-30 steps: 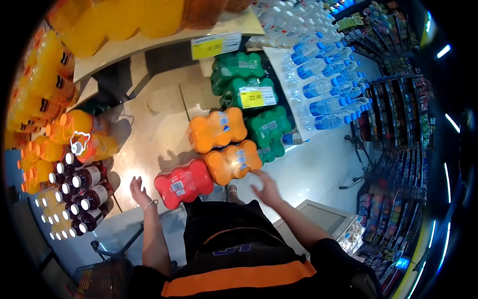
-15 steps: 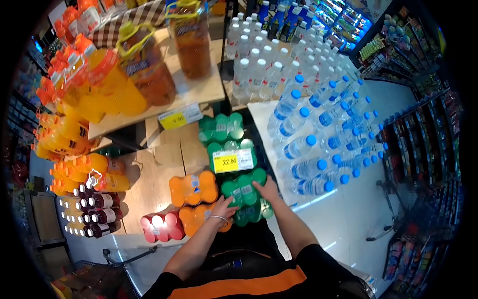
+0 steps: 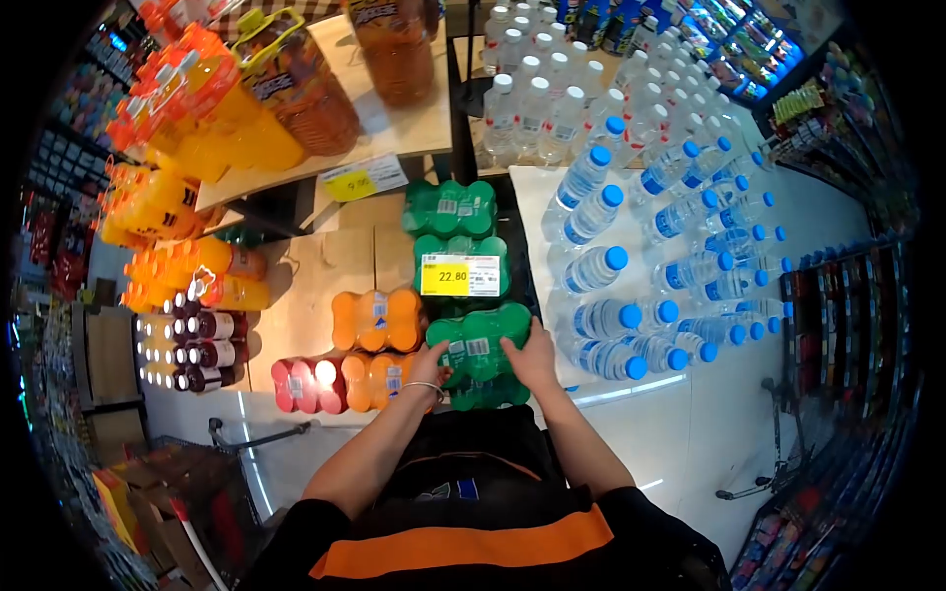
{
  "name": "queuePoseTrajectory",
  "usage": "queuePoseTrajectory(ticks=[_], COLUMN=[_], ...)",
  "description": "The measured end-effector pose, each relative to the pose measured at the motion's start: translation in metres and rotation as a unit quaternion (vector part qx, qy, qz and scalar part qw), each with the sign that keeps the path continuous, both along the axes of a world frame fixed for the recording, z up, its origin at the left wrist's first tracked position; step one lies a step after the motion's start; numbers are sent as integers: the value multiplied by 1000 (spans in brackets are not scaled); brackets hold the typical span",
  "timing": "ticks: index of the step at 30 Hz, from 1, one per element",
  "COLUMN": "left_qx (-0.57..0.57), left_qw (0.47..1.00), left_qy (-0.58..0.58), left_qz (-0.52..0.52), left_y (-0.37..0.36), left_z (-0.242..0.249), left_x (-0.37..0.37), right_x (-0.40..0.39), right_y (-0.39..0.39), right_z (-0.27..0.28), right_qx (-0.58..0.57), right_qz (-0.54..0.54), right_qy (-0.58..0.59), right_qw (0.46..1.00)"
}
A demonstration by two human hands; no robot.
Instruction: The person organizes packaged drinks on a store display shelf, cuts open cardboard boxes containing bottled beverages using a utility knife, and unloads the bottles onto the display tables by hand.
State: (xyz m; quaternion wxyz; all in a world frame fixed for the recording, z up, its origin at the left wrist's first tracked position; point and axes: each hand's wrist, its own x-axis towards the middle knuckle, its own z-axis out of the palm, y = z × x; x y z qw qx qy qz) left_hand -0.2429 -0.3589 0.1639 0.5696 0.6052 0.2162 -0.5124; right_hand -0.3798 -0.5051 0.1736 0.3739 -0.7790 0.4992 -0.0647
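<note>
A shrink-wrapped green six-pack of cans [image 3: 479,336] is between my two hands near the front edge of the display. My left hand [image 3: 430,368] is closed on its left end, and a bracelet shows on that wrist. On the opposite end, my right hand [image 3: 533,359] grips the pack with the thumb on top; its other fingers are mostly hidden. More green cans [image 3: 490,394] lie beneath and in front of the held pack. Just left of my left hand are two orange can packs, a rear one [image 3: 376,319] and a front one [image 3: 371,382].
Behind the held pack, a 22.80 price card [image 3: 459,276] stands before another green pack [image 3: 449,209]. A red can pack [image 3: 308,385] lies at the left front. Blue-capped water bottles [image 3: 595,268] crowd the right. A raised wooden shelf [image 3: 394,138] holds large juice bottles.
The green pack has turned straighter and sits higher over the cans beneath it. My left hand has gone from its front-left corner to its left end. The whole view has shifted.
</note>
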Motion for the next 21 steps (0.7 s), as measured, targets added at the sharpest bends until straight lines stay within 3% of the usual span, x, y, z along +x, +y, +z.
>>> queuePoseTrajectory(ticks=[2,4,7,11,12,14,18,20,21], left_qx=[-30,-70,-71,-32,-33,-8,-28,-34,-31], left_qw=[999,995,990,991,991,975,975,953,955], left_qy=[-25,37,11,25,27,-29,-25,-90,-88], left_qz=[-27,-63,-119,-130,-124,-218,-218,-287,-283], left_y=[6,19,36,52,51,51,58,61,61], left_z=[15,22,10,-39,-37,-31,-26,-26,-27], left_x=[-3,-12,-24,-30,-31,-34,-31,-35,-36], right_x=[-24,-45,-63,-80,-83,-89,-102,-99,-96], right_y=[7,14,36,58,60,63,62,59,58], right_z=[5,26,33,-29,-33,-41,-59,-60,-61], right_qx=[-16,66,100,30,30,50,43,53,4], right_qz=[12,31,1,24,30,35,29,34,54], right_qy=[-49,-109,-77,-46,-44,-6,-41,-50,-58], right_qw=[999,991,992,998,998,998,998,997,997])
